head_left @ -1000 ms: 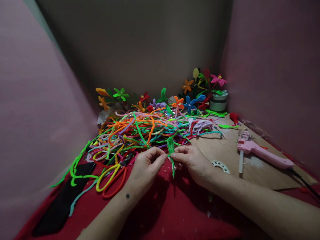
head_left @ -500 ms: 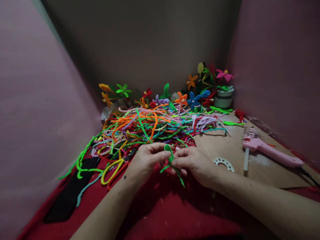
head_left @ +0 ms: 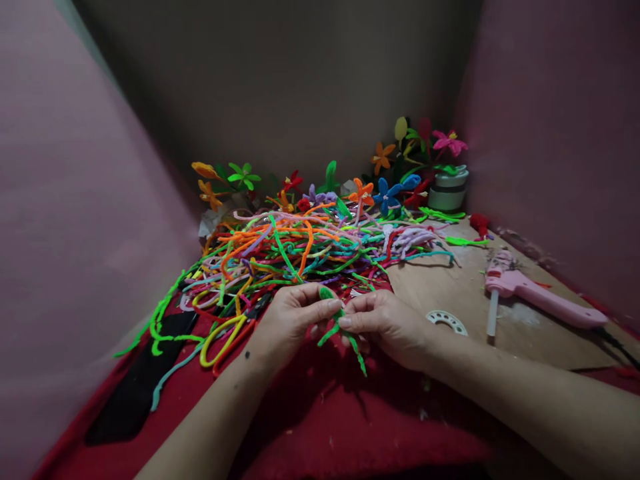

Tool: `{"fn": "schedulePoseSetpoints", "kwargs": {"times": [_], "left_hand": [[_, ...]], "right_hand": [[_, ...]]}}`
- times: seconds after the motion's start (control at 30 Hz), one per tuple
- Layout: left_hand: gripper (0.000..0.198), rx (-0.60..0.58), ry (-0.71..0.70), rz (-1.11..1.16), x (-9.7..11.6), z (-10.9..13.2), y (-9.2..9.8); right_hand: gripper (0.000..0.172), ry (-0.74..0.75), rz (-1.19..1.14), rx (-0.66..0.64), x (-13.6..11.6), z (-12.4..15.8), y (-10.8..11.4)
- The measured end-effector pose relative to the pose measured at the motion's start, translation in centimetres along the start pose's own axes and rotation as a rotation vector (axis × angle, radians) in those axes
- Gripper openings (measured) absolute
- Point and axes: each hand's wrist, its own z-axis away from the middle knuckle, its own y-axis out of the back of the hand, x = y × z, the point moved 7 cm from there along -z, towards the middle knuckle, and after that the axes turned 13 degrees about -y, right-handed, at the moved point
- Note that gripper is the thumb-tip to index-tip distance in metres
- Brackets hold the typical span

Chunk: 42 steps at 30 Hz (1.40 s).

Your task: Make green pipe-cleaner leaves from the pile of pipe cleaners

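Note:
Between my two hands is a green pipe cleaner (head_left: 356,353), bent into a leaf-like loop at the top, with two loose ends hanging below. My left hand (head_left: 300,317) pinches its upper loop between thumb and fingers, covering part of it. My right hand (head_left: 380,323) grips the lower part, where the ends come together, with thumb and forefinger. Just beyond my hands lies a large tangled pile of coloured pipe cleaners (head_left: 285,243).
At right, a pink glue gun (head_left: 545,300) and a white perforated ring piece (head_left: 447,323) lie on a wooden board (head_left: 425,283). Finished fuzzy flowers, such as a blue one (head_left: 387,197), line the back. A flat black object (head_left: 125,400) and yellow-handled scissors (head_left: 223,343) are at left.
The green loop has tilted left and sunk further behind my left thumb and fingers. Both hands stay in nearly the same place, and the view has shifted slightly.

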Motion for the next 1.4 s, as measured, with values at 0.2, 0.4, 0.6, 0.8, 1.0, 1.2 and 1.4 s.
{"fn": "schedulePoseSetpoints", "kwargs": {"times": [0.2,0.4,0.6,0.8,1.0,1.2,1.4], "left_hand": [[0.017,0.100,-0.069,-0.333,1.2,0.2,0.0],[0.023,0.176,-0.195,-0.575,1.9,0.5,-0.2],[0.022,0.219,-0.416,-0.769,2.9,0.5,-0.3],[0.020,0.360,-0.271,-0.501,2.8,0.6,2.1],[0.026,0.207,-0.104,-0.261,1.3,-0.2,1.6],[0.021,0.057,0.004,-0.319,0.5,-0.1,-0.1],[0.016,-0.003,-0.078,-0.437,1.3,-0.3,-0.5]], "right_hand": [[0.017,-0.092,-0.067,0.048,0.5,0.0,0.2],[0.015,-0.078,-0.029,0.145,0.5,0.0,0.5],[0.020,-0.057,0.002,0.212,-0.1,0.5,0.5],[0.018,0.045,0.034,0.217,-1.1,0.6,0.9],[0.021,0.104,0.016,0.279,-1.7,0.8,1.7],[0.019,0.109,-0.016,0.296,-1.8,0.8,1.8],[0.012,0.160,0.108,0.270,-2.5,0.7,1.7]]}}
